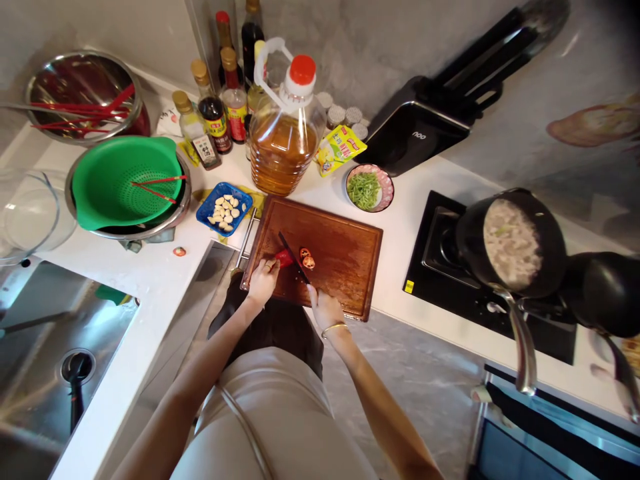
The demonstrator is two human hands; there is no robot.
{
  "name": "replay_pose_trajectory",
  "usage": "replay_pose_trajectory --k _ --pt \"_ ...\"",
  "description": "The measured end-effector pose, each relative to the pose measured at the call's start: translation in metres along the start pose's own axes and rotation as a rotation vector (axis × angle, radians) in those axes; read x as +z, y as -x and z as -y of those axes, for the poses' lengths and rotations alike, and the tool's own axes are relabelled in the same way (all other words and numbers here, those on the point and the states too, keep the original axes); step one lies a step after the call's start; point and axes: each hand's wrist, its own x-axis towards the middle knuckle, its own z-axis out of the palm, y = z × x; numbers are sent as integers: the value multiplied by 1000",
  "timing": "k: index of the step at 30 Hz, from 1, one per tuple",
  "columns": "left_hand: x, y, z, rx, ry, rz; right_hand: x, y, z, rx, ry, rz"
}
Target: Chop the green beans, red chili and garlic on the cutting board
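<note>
Across the whole view from my remote seat runs a white countertop [395, 267], with a stainless-steel sink [30, 300] set in at the near left and a flat black hob [550, 340] at the right. In the middle lies a brown rectangular wooden cutting board [345, 260], the work spread over its left half. On the hob I see a round black pan [553, 250] of pale, chunky food, its metal handle toward the near side. At the far left sits a green plastic colander [95, 167]; a clear plastic jug [285, 147] of amber liquid, red-capped, stands just beyond the board's far left corner, with a black knife block [410, 127] farther right. Just off the board's far edge, on the right, is a pink-patterned round bowl [387, 190] of chopped greens; near its far left corner, a blue square tray [204, 212] of pale cloves.

My view shows the right hand [326, 310] closed around the handle of a dark, narrow-bladed knife [290, 248], pointing far left. The left hand [264, 281] pinches a glossy red vegetable [284, 259] against the board, left of the blade; whether the edge touches it, I cannot tell. Right of the blade lie small red cut slices [308, 261].
</note>
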Motion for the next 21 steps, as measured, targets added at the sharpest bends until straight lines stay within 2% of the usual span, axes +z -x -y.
replay_pose_trajectory --k 3,7,12,16,21 --pt "1 0 -1 -4 -29 20 5 -3 4 14 15 17" --pt "4 0 0 28 -69 19 22 -28 12 49 8 -38" --pt "6 0 0 59 -51 5 28 -50 1 -28 -128 -110" --pt "6 -1 -3 48 -51 12 16 -43 -8 -6 -137 -121" --pt "4 -4 -8 28 -52 30 8 -25 -5 -59 -66 -114"
